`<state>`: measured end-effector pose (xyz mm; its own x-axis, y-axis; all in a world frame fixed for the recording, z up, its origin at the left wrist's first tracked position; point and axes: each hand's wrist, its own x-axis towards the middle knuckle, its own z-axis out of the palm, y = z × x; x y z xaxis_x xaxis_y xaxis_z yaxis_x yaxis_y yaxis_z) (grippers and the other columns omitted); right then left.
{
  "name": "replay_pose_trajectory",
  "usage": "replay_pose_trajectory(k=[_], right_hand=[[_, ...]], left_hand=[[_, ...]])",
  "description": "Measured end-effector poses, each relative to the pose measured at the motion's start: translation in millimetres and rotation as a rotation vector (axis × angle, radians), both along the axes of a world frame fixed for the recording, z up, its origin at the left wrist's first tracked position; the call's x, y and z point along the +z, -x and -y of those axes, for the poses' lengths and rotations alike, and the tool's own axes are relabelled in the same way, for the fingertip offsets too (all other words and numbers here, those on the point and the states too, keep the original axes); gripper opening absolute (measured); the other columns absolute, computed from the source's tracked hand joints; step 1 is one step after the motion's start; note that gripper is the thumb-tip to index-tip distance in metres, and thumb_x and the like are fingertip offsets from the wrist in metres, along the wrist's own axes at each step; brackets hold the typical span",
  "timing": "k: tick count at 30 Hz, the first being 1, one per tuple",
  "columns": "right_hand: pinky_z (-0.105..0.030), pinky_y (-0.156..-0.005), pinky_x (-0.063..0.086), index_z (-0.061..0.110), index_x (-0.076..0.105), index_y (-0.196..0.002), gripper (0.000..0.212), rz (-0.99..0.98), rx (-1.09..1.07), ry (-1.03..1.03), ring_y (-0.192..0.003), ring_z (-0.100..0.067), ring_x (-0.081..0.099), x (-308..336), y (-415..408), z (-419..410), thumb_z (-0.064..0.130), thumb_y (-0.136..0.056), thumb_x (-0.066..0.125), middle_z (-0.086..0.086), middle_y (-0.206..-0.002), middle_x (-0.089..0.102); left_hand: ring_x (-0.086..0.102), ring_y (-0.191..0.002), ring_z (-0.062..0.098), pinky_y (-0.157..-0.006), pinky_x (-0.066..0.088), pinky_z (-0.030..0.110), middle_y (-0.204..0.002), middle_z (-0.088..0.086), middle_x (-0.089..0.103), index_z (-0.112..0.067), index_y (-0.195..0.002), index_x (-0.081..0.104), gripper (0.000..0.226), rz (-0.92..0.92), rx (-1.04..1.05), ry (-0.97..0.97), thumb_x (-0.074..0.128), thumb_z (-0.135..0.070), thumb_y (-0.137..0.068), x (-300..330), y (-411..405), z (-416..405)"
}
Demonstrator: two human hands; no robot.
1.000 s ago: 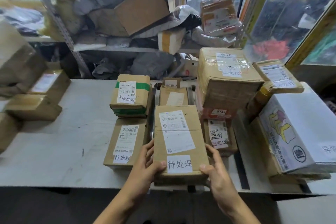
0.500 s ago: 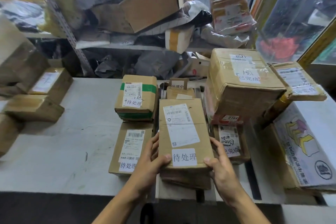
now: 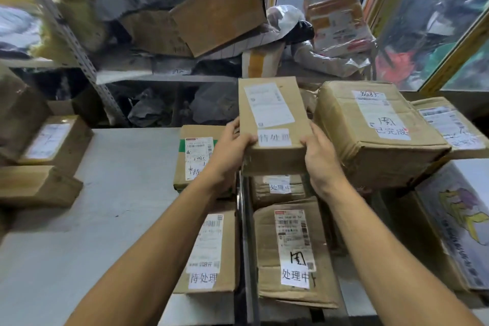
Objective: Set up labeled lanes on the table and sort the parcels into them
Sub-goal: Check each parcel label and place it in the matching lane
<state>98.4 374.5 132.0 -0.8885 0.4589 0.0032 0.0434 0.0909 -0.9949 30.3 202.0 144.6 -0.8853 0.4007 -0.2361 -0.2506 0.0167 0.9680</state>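
A brown cardboard parcel (image 3: 272,124) is held clear of the table (image 3: 105,193), gripped at its near end between both hands. The left hand (image 3: 230,151) is clamped on the near left corner, thumb laid over the top face, remaining fingers wrapped along the side and underneath. The right hand (image 3: 321,156) is clamped on the near right corner, thumb on top beside the white slip, other fingers hidden beneath the box. A shipping label and a white handwritten slip are carried on the parcel's top face; the slip is blurred, partly legible as 待处理.

Directly below the held parcel, a small box (image 3: 277,189) marked 处理中 is seen, and nearer the camera a larger creased box (image 3: 293,257) with the same marking. To the left of a dark divider strip (image 3: 247,246), two boxes are lying: a green-taped box (image 3: 195,156), partly covered by the left wrist, and a flat box (image 3: 209,254) labelled 待处理. To the right, a large box (image 3: 375,132) marked 已完成 is stacked on other items, with a white printed carton (image 3: 460,222) below it at the right edge. Further brown boxes (image 3: 47,164) are stacked at the table's left edge. Behind the table, a metal shelf (image 3: 164,77) is loaded with loose cardboard and plastic mailers.
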Motion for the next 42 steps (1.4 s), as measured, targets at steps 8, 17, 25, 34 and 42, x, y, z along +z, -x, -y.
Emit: replay_pose_trajectory(k=[8,17,25,34,42], right_hand=[[-0.022,-0.073,0.052,0.035,0.074,-0.095,0.036,0.058,-0.066,0.042,-0.093,-0.006,0.069,-4.7,37.4,-19.5,0.026,-0.081,0.042,0.014,-0.098,0.076],[-0.022,-0.08,0.051,0.034,0.07,-0.108,0.039,0.035,0.072,0.049,-0.1,-0.002,0.067,-7.2,47.7,5.2,0.025,-0.083,0.04,0.017,-0.106,0.074],[-0.037,-0.092,0.053,0.034,0.062,-0.11,0.032,0.072,0.209,0.071,-0.109,-0.014,0.064,-2.8,72.7,91.5,0.025,-0.087,0.042,0.009,-0.114,0.071],[-0.027,-0.074,0.047,0.025,0.038,-0.137,0.044,0.261,0.136,0.014,-0.103,-0.006,0.055,-35.1,63.5,109.9,0.026,-0.093,0.045,0.011,-0.114,0.057],[-0.017,-0.065,0.046,0.022,0.036,-0.139,0.043,0.254,0.168,-0.026,-0.096,0.0,0.055,-38.0,56.8,117.6,0.024,-0.098,0.048,0.007,-0.117,0.057]], left_hand=[[0.062,-0.109,0.016,-0.081,0.051,0.032,-0.126,-0.001,0.062,-0.021,-0.146,0.039,0.055,0.054,0.039,0.056,0.053,-0.014,-0.093,-8.1,25.0,-34.1],[0.062,-0.094,0.007,-0.069,0.043,0.03,-0.106,-0.016,0.07,-0.038,-0.114,0.057,0.033,-0.027,0.091,0.103,0.048,-0.016,-0.091,6.9,26.4,1.7],[0.06,-0.095,0.01,-0.074,0.043,0.037,-0.096,-0.022,0.073,-0.042,-0.105,0.059,0.028,-0.031,0.154,0.223,0.048,-0.023,-0.089,16.2,44.1,94.7],[0.063,-0.086,-0.013,-0.057,0.047,0.006,-0.097,-0.03,0.065,-0.039,-0.131,0.044,0.044,-0.046,0.124,0.206,0.047,-0.022,-0.09,-22.7,33.4,114.6],[0.055,-0.108,0.004,-0.073,0.046,0.022,-0.121,-0.015,0.057,-0.035,-0.148,0.029,0.055,-0.045,0.09,0.236,0.042,-0.025,-0.095,-24.3,34.2,123.1]])
